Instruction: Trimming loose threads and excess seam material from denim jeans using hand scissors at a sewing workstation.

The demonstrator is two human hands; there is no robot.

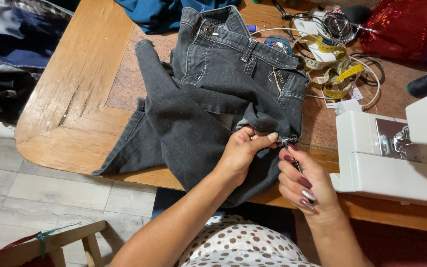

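Observation:
A pair of dark grey jeans lies crumpled on a wooden table, waistband toward the far side. My left hand pinches a fold of the denim near the table's front edge. Just to its right, my right hand holds a thin metal tool, its tip at the pinched fabric edge. Whether the tool is a needle or a seam ripper is too small to tell.
A white sewing machine stands at the right. A yellow measuring tape, cords and small sewing items lie behind the jeans. Red sequinned fabric sits at the back right, blue cloth at the back. More clothes pile at the left.

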